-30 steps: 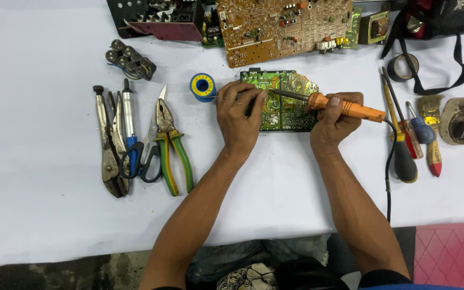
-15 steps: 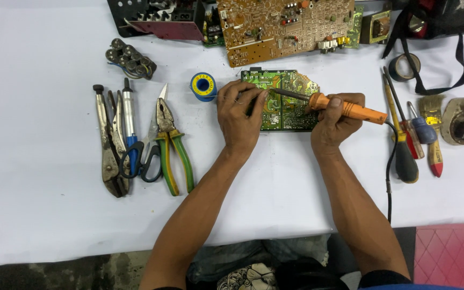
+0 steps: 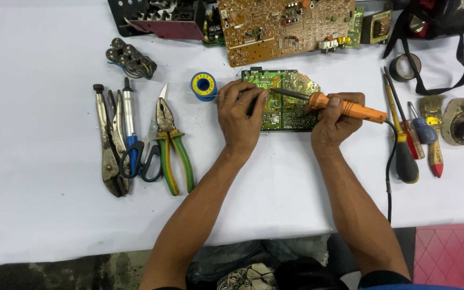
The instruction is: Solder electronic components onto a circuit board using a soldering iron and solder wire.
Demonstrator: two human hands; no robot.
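A small green circuit board (image 3: 288, 107) lies on the white table (image 3: 55, 215), straight ahead. My right hand (image 3: 335, 122) grips an orange-handled soldering iron (image 3: 345, 107), its tip resting on the board's middle. My left hand (image 3: 240, 115) rests on the board's left edge and pinches a thin solder wire (image 3: 222, 96) that runs from a blue and yellow solder spool (image 3: 203, 86) just to its left.
Locking pliers (image 3: 107, 145), a blue-handled tool, scissors and green-yellow pliers (image 3: 172, 147) lie at the left. Screwdrivers (image 3: 404, 139), a brush and a round device (image 3: 462, 122) lie at the right. A large brown circuit board (image 3: 283, 24), a black chassis and a bag strap line the far edge.
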